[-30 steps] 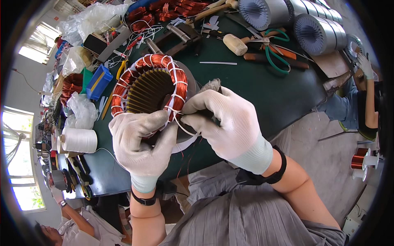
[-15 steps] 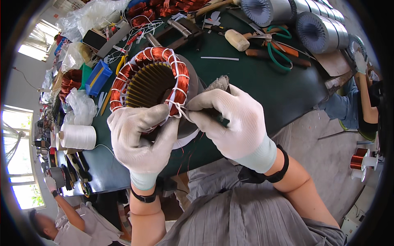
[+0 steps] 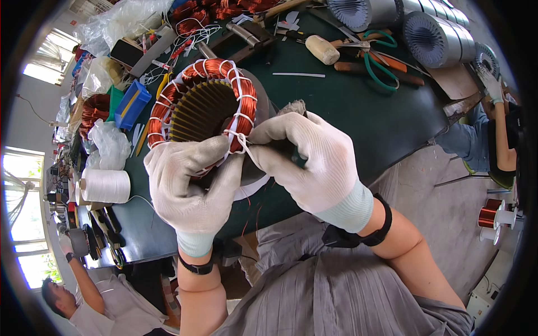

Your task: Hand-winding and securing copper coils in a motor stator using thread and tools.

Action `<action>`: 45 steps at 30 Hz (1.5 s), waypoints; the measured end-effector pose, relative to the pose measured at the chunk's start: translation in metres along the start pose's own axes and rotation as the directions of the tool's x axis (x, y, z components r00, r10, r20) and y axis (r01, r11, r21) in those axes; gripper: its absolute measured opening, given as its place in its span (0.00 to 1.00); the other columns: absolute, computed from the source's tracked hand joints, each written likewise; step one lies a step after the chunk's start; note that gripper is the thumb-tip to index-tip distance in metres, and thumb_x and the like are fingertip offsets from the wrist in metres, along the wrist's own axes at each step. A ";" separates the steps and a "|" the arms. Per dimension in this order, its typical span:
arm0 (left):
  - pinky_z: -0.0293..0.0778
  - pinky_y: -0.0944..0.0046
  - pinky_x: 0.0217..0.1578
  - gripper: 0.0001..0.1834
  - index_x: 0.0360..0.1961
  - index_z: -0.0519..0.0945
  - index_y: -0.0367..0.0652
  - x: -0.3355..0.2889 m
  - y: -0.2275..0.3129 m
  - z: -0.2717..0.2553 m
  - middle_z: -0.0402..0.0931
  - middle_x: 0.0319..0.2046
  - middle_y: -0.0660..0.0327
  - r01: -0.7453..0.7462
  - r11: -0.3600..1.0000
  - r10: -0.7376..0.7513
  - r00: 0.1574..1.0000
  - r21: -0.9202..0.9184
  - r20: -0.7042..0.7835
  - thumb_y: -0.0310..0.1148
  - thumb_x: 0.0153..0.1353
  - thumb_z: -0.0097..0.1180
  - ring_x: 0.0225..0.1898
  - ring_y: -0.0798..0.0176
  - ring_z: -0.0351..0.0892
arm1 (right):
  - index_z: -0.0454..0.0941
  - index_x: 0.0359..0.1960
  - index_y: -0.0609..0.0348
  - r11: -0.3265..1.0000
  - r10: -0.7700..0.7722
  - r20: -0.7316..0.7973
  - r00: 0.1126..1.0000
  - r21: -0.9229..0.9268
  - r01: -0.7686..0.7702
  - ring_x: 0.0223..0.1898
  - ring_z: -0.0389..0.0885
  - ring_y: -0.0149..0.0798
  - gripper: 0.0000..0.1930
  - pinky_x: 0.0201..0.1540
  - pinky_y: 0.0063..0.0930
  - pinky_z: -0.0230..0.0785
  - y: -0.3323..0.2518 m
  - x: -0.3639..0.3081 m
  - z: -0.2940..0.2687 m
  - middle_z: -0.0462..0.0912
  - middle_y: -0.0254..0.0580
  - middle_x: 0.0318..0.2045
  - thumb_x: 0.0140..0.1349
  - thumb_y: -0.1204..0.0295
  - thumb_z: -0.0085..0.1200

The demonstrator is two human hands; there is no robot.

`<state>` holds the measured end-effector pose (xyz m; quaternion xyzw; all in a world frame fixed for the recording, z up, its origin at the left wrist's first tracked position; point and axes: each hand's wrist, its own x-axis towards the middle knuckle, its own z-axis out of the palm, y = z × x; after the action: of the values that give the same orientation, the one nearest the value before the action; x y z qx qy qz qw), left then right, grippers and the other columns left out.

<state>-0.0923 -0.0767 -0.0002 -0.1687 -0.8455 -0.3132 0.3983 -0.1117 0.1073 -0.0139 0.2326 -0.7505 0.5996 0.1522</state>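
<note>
A motor stator (image 3: 263,96) stands before me with its bore facing up. Its ring of copper windings (image 3: 247,107) is laced with white cord (image 3: 240,139). My left hand (image 3: 188,187), in a white knitted glove, is closed around the near side of the windings, thumb beside a cord loop. My right hand (image 3: 319,162), gloved alike, pinches the cord at the right side of that loop; its fingertips partly hide the strand. Thin red wires hang below the stator, between my hands.
A white thread spool (image 3: 105,186) and a blue bin (image 3: 133,105) are on the left. Beyond lie a mallet head (image 3: 322,50), green-handled scissors (image 3: 381,70) and a white strip (image 3: 298,74). More stators (image 3: 431,42) stand far right. Other people work at both sides.
Both hands and the stator appear slightly farther up and left, along with the whole view. The cord loop sits a little tighter against the windings, my right fingertips still on it.
</note>
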 end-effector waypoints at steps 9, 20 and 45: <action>0.68 0.62 0.38 0.16 0.30 0.86 0.46 -0.001 -0.001 -0.001 0.81 0.25 0.67 -0.004 1.000 0.004 1.000 0.004 0.000 0.20 0.38 0.76 0.27 0.64 0.78 | 0.84 0.38 0.61 1.000 0.009 -0.010 1.000 0.019 -0.009 0.31 0.81 0.34 0.07 0.37 0.26 0.74 0.001 -0.001 0.004 0.86 0.38 0.31 0.58 0.78 0.67; 0.68 0.62 0.38 0.16 0.30 0.86 0.46 -0.001 -0.002 -0.001 0.82 0.26 0.66 0.000 1.000 0.000 1.000 -0.002 -0.004 0.20 0.38 0.76 0.27 0.63 0.78 | 0.83 0.41 0.62 0.998 0.038 -0.012 0.999 0.055 -0.037 0.32 0.79 0.27 0.09 0.38 0.23 0.72 0.001 -0.003 0.007 0.85 0.35 0.33 0.58 0.80 0.65; 0.68 0.61 0.41 0.14 0.32 0.86 0.46 -0.001 0.007 0.001 0.84 0.28 0.67 0.061 0.994 -0.062 0.998 0.086 0.015 0.23 0.42 0.76 0.29 0.63 0.80 | 0.72 0.53 0.62 0.840 0.131 -0.101 0.986 0.539 -0.057 0.23 0.64 0.21 0.14 0.26 0.18 0.57 -0.018 0.018 -0.050 0.78 0.35 0.37 0.76 0.65 0.52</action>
<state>-0.0883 -0.0707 0.0015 -0.1280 -0.8664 -0.2872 0.3878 -0.1197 0.1500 0.0222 0.1882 -0.5525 0.8056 0.1016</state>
